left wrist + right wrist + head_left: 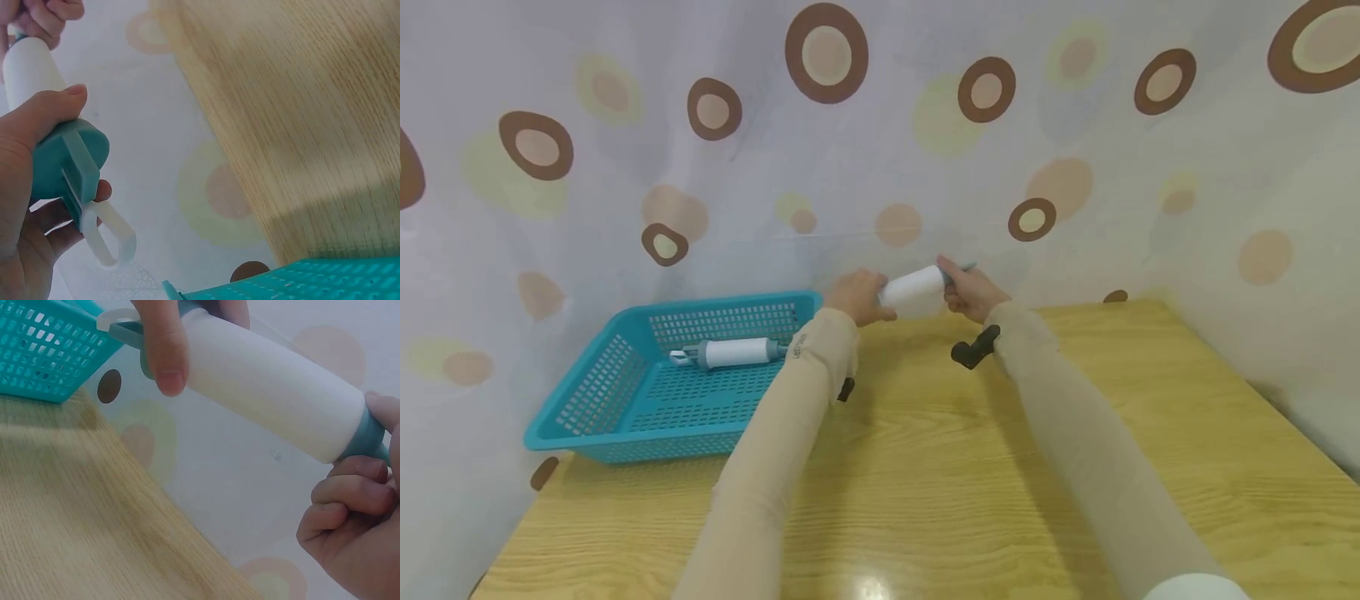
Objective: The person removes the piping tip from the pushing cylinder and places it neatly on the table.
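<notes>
Both hands hold up a syringe-like tube (913,286) with a white barrel and teal ends, over the table's far edge. My left hand (857,297) grips the flanged teal end, with the thumb along the barrel; a white loop handle (111,236) sticks out there in the left wrist view. My right hand (972,293) pinches the other end, a teal cap (365,434) with a narrow tip, its fingers curled in. The tube slants slightly upward to the right in the head view. A similar tube (737,352) lies in a teal basket.
The perforated teal basket (655,448) stands on the left of the wooden table (925,483), close to the left forearm. A wall covering (880,150) with brown and beige ovals rises right behind the table.
</notes>
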Demonstrator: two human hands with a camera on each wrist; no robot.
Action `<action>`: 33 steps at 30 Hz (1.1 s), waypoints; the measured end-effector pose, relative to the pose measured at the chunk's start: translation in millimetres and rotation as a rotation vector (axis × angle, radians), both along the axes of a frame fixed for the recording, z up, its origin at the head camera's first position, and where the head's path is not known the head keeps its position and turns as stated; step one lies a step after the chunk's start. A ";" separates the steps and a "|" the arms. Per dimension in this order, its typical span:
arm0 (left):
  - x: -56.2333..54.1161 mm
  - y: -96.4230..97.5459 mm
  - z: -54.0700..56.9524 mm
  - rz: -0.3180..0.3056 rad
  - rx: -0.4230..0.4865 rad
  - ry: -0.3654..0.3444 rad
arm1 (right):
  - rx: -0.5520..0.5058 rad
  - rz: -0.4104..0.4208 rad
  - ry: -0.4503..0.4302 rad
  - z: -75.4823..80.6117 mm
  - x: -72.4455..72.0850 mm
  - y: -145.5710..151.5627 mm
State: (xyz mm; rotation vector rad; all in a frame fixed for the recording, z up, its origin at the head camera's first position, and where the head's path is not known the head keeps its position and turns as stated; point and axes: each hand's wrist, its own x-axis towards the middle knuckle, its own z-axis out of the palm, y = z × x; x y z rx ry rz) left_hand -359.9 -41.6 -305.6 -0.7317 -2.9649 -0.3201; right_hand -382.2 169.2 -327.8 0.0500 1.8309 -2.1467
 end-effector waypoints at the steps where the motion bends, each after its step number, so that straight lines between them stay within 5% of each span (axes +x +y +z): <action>1: -0.4 -0.4 -0.4 -0.004 0.033 -0.023 | -0.003 0.000 0.013 -1.0 0.5 -0.1; 7: 0.1 -8.7 2.6 0.008 0.153 -0.119 | -0.047 0.069 0.083 -3.0 0.7 -6.6; 17: 0.8 -8.0 1.8 -0.028 0.214 -0.139 | 0.000 0.091 0.166 -6.3 -0.6 -0.4; 23: -2.7 -8.8 -1.1 -0.035 0.215 -0.105 | -0.087 0.139 0.167 -9.5 -1.4 5.8; 33: 1.9 -6.2 -0.9 0.000 0.216 0.004 | -0.103 0.040 0.117 -4.6 1.8 10.1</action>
